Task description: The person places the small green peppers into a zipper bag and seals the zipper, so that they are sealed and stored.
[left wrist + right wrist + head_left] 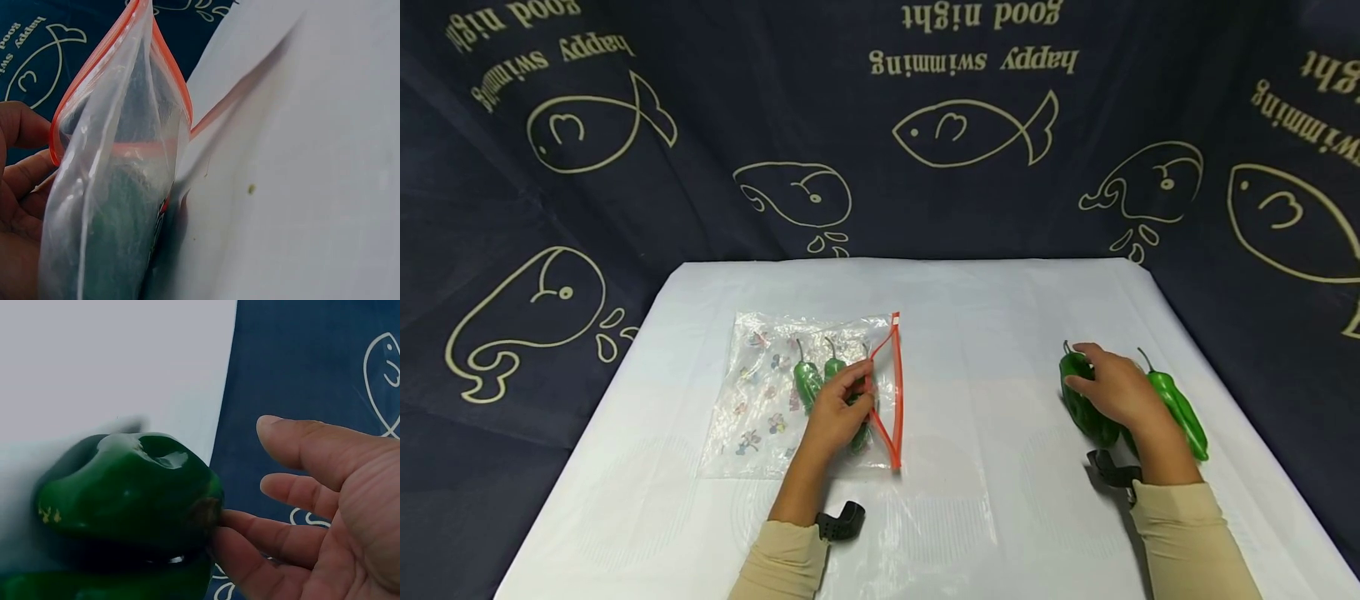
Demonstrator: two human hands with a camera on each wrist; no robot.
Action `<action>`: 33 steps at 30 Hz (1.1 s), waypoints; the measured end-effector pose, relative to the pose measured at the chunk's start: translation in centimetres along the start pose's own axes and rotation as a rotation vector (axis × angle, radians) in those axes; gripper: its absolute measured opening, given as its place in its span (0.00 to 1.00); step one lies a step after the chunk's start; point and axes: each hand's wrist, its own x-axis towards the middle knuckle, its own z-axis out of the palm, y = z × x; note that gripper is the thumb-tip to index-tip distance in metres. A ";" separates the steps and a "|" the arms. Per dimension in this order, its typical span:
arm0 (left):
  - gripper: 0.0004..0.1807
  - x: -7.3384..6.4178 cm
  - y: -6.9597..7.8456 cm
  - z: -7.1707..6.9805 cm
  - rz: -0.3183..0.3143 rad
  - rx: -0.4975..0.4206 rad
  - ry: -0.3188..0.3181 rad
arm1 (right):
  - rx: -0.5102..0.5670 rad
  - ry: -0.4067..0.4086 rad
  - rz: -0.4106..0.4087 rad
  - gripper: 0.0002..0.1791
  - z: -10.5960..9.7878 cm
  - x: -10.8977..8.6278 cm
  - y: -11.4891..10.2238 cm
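Observation:
A clear zip bag [760,350] with a red zip edge [898,392] lies on the white table, several green peppers [806,382] inside it. My left hand [838,412] pinches the upper layer at the mouth, and the red rim [181,81] gapes in the left wrist view. Over at the right, my right hand [1123,392] is at a dark green pepper [1077,404]. Two fingers meet the edge of this pepper [125,494] in the right wrist view, while the thumb stands apart from it. Part of the pepper is hidden under the hand.
A lighter green pepper [1180,408] lies just right of my right hand, and part of another shows beneath the wrist. The white cloth-covered table [977,333] ends at a dark blue curtain [880,208] with fish drawings. Each wrist wears a black camera mount [842,522].

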 end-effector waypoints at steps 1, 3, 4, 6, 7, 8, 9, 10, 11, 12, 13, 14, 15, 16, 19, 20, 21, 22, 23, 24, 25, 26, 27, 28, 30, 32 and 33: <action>0.24 0.0 0.0 0.0 -0.003 -0.001 0.001 | -0.003 -0.003 0.001 0.36 0.0 0.1 -0.1; 0.24 0.0 0.0 -0.1 -0.012 -0.002 -0.001 | -0.007 -0.005 0.001 0.36 0.1 0.3 -0.1; 0.24 0.0 0.0 -0.1 -0.017 -0.001 -0.001 | -0.009 -0.007 0.000 0.37 0.1 0.4 -0.2; 0.24 0.0 0.0 -0.1 -0.028 -0.001 -0.001 | -0.011 -0.011 -0.002 0.37 0.2 0.7 -0.1; 0.24 0.0 0.0 -0.1 -0.035 -0.003 -0.003 | -0.009 -0.013 -0.005 0.37 0.3 0.8 -0.1; 0.24 0.1 0.0 -0.1 -0.038 -0.006 -0.006 | -0.007 -0.014 -0.007 0.37 0.3 1.0 -0.2; 0.24 0.1 0.0 -0.1 -0.041 -0.010 -0.007 | -0.004 -0.015 -0.010 0.37 0.4 1.1 -0.2; 0.24 0.1 0.1 -0.1 -0.044 -0.012 -0.009 | -0.001 -0.015 -0.013 0.36 0.4 1.2 -0.2; 0.24 0.1 0.1 -0.1 -0.047 -0.009 -0.012 | -0.003 -0.010 -0.019 0.36 0.5 1.3 -0.3; 0.24 0.0 0.6 -0.1 -0.050 -0.006 -0.019 | -0.003 -0.005 -0.023 0.36 0.6 1.4 -0.4; 0.24 -0.1 1.2 -0.1 -0.050 0.000 -0.023 | -0.003 -0.001 -0.026 0.36 0.7 1.5 -0.5; 0.24 -0.1 1.8 -0.1 -0.048 0.006 -0.029 | -0.005 0.003 -0.028 0.36 0.7 1.6 -0.6; 0.23 -0.2 2.4 -0.1 -0.046 0.011 -0.033 | -0.009 0.007 -0.028 0.36 0.7 1.7 -0.7; 0.24 -0.2 2.4 -0.1 -0.038 0.022 -0.032 | -0.014 0.010 -0.029 0.36 0.7 1.8 -0.7; 0.24 -0.3 3.4 -0.1 -0.029 0.020 -0.037 | -0.024 0.007 -0.020 0.36 0.9 2.1 -0.7; 0.24 -0.3 3.4 -0.2 -0.026 0.016 -0.037 | -0.024 0.005 -0.017 0.36 1.0 2.2 -0.7; 0.24 -0.3 3.4 -0.2 -0.023 0.012 -0.035 | -0.024 0.000 -0.014 0.36 1.1 2.3 -0.6; 0.24 -0.3 3.4 -0.2 -0.023 0.011 -0.034 | -0.020 -0.008 -0.012 0.36 1.3 2.4 -0.5; 0.24 -0.4 4.0 -0.2 -0.031 0.003 -0.040 | -0.014 -0.013 -0.010 0.37 1.6 2.6 -0.5; 0.24 -0.5 4.0 -0.2 -0.035 0.003 -0.040 | -0.009 -0.016 -0.010 0.37 1.8 2.7 -0.4; 0.24 -0.4 4.0 -0.2 -0.039 0.001 -0.044 | -0.004 -0.017 -0.013 0.37 2.0 2.7 -0.4; 0.24 -0.5 4.0 -0.2 -0.042 -0.003 -0.046 | 0.007 -0.018 -0.016 0.37 2.2 2.8 -0.4; 0.24 -0.5 4.1 -0.2 -0.048 -0.004 -0.049 | 0.013 -0.019 -0.018 0.38 2.4 2.9 -0.4; 0.24 -0.5 4.1 -0.2 -0.052 -0.005 -0.053 | 0.019 -0.016 -0.021 0.38 2.5 3.0 -0.5; 0.24 -0.5 4.2 -0.2 -0.057 -0.009 -0.056 | 0.025 -0.011 -0.024 0.37 2.6 3.1 -0.6; 0.24 -0.5 4.3 -0.2 -0.053 -0.010 -0.050 | 0.034 -0.016 -0.021 0.37 2.6 3.3 -0.7; 0.24 -0.5 4.2 -0.2 -0.053 -0.007 -0.049 | 0.036 -0.020 -0.018 0.36 2.5 3.3 -0.8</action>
